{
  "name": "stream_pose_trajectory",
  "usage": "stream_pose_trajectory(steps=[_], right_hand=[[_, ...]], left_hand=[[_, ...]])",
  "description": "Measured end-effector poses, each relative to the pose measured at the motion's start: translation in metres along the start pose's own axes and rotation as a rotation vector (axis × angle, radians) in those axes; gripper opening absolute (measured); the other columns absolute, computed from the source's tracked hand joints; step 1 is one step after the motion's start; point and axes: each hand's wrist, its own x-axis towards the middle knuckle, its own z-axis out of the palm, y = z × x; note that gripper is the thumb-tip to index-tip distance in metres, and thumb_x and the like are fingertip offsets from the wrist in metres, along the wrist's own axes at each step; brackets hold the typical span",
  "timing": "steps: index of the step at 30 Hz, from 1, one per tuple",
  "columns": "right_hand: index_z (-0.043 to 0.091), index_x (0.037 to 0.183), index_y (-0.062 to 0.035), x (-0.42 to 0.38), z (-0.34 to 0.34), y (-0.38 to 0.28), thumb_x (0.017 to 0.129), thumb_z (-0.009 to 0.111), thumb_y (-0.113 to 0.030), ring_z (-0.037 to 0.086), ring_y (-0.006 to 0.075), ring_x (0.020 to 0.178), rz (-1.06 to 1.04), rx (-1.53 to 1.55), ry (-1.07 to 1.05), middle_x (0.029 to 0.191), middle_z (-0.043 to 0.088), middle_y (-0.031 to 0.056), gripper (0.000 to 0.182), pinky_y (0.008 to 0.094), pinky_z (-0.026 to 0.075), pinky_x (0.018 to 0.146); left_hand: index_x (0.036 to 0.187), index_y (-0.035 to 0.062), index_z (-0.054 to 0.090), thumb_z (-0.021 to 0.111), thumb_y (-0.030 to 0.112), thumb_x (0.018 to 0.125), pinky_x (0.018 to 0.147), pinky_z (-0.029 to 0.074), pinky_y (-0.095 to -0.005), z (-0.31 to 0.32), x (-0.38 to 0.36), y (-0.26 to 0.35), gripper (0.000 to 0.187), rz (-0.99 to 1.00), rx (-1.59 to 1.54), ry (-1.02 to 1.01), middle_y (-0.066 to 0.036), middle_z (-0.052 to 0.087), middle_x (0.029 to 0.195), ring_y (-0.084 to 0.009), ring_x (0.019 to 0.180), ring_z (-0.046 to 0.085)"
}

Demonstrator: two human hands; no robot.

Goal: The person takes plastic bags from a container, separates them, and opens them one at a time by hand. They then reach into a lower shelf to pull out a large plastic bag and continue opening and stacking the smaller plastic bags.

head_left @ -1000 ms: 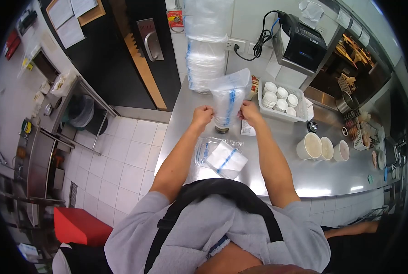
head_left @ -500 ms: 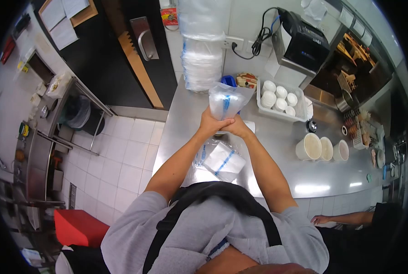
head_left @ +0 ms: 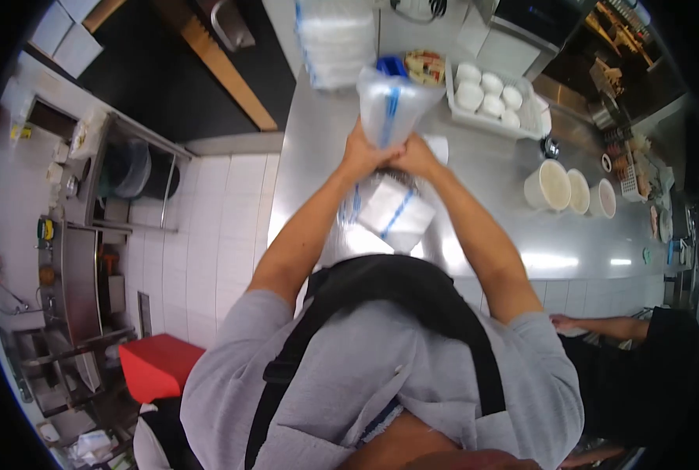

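A clear plastic bag (head_left: 396, 102) with a blue printed stripe stands up from my two hands over the steel counter (head_left: 482, 227). My left hand (head_left: 363, 155) is wrapped round its lower left part. My right hand (head_left: 417, 157) closes on the bag's gathered lower end, touching the left. Below the hands lies a flat white packet (head_left: 397, 210) with a blue stripe, on clear plastic. What is inside the held bag cannot be made out.
Behind stand stacked plastic-wrapped packs (head_left: 335, 43) and a white basket (head_left: 494, 117) of white rounded items. Three tubs (head_left: 547, 186) stand to the right. A co-worker's arm (head_left: 604, 327) shows at lower right, a red object (head_left: 160, 364) at lower left.
The camera view has shifted, so the counter and its objects appear higher in the picture. Both hands still hold the bag, which now looks longer and wider at its top.
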Motion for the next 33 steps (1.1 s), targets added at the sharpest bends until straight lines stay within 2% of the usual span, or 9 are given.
stream_pose_trajectory(steps=[5, 9, 12, 14, 18, 22, 27, 30, 33], right_hand=[[0.061, 0.130, -0.0050, -0.020, 0.009, -0.013, 0.065, 0.092, -0.020, 0.065, 0.0341, 0.119, 0.012, 0.028, 0.135, 0.130, 0.067, 0.0178, 0.074, 0.0412, 0.051, 0.102], [0.061, 0.129, -0.0040, -0.045, 0.006, 0.000, 0.068, 0.090, -0.019, 0.059, 0.0361, 0.125, 0.102, -0.171, 0.345, 0.137, 0.061, 0.0177, 0.069, 0.0407, 0.047, 0.106], [0.063, 0.129, -0.0057, -0.100, 0.005, -0.011, 0.072, 0.088, -0.018, 0.056, 0.0373, 0.128, 0.253, -0.176, 0.288, 0.138, 0.060, 0.0178, 0.063, 0.0404, 0.045, 0.108], [0.064, 0.129, -0.0071, -0.143, 0.025, -0.011, 0.075, 0.087, -0.019, 0.054, 0.0366, 0.130, 0.129, -0.258, 0.159, 0.139, 0.059, 0.0174, 0.060, 0.0404, 0.044, 0.108], [0.067, 0.130, -0.0090, -0.176, 0.051, 0.005, 0.076, 0.086, -0.024, 0.050, 0.0358, 0.134, -0.030, -0.488, 0.132, 0.141, 0.058, 0.0157, 0.059, 0.0405, 0.042, 0.110], [0.067, 0.131, -0.0106, -0.166, 0.038, 0.009, 0.072, 0.089, -0.023, 0.045, 0.0345, 0.142, 0.009, -0.308, 0.086, 0.153, 0.051, 0.0128, 0.064, 0.0416, 0.038, 0.118], [0.072, 0.114, -0.0051, -0.173, 0.035, 0.035, 0.080, 0.082, -0.020, 0.045, 0.0322, 0.142, 0.013, -0.293, 0.068, 0.151, 0.053, 0.0116, 0.038, 0.0408, 0.037, 0.119], [0.072, 0.108, -0.0045, -0.170, 0.035, 0.054, 0.083, 0.080, -0.018, 0.045, 0.0320, 0.142, 0.000, -0.268, 0.080, 0.151, 0.053, 0.0114, 0.030, 0.0410, 0.037, 0.118], [0.073, 0.104, -0.0044, -0.167, 0.038, 0.042, 0.085, 0.076, -0.016, 0.046, 0.0323, 0.142, 0.002, -0.260, 0.111, 0.149, 0.055, 0.0118, 0.023, 0.0418, 0.038, 0.117]], left_hand=[[0.141, 0.0003, 0.044, 0.099, 0.036, 0.063, 0.105, 0.049, -0.0387, 0.006, -0.005, 0.000, 0.102, 0.115, 0.041, -0.005, -0.021, 0.065, 0.128, -0.0329, 0.119, 0.063], [0.136, 0.0002, 0.052, 0.094, 0.031, 0.069, 0.101, 0.050, -0.0393, -0.009, -0.026, -0.009, 0.085, -0.045, 0.429, -0.091, -0.022, 0.065, 0.125, -0.0368, 0.115, 0.064], [0.128, 0.0010, 0.062, 0.090, 0.028, 0.074, 0.097, 0.052, -0.0399, -0.029, -0.066, -0.020, 0.067, -0.143, 0.531, -0.216, -0.020, 0.066, 0.121, -0.0361, 0.110, 0.065], [0.120, 0.0006, 0.067, 0.089, 0.025, 0.075, 0.094, 0.053, -0.0394, -0.035, -0.104, -0.016, 0.056, -0.174, 0.503, -0.324, -0.017, 0.065, 0.120, -0.0312, 0.106, 0.066], [0.117, 0.0038, 0.070, 0.089, 0.028, 0.075, 0.090, 0.053, -0.0410, -0.020, -0.155, -0.035, 0.052, -0.055, 0.656, -0.283, -0.015, 0.062, 0.110, -0.0307, 0.098, 0.066], [0.119, 0.0063, 0.069, 0.088, 0.027, 0.076, 0.087, 0.054, -0.0417, -0.005, -0.165, -0.017, 0.051, -0.149, 0.670, -0.334, -0.014, 0.061, 0.105, -0.0316, 0.095, 0.065], [0.122, 0.0095, 0.068, 0.087, 0.025, 0.077, 0.087, 0.053, -0.0399, -0.004, -0.158, -0.022, 0.051, -0.264, 0.697, -0.372, -0.013, 0.060, 0.108, -0.0320, 0.099, 0.064], [0.123, 0.0108, 0.068, 0.087, 0.023, 0.076, 0.094, 0.050, -0.0412, -0.002, -0.155, -0.009, 0.052, -0.070, 0.637, -0.288, -0.013, 0.060, 0.116, -0.0309, 0.110, 0.061], [0.121, 0.0126, 0.070, 0.087, 0.023, 0.076, 0.102, 0.044, -0.0445, 0.004, -0.146, 0.005, 0.049, 0.129, 0.664, -0.359, -0.013, 0.059, 0.126, -0.0295, 0.120, 0.057]])
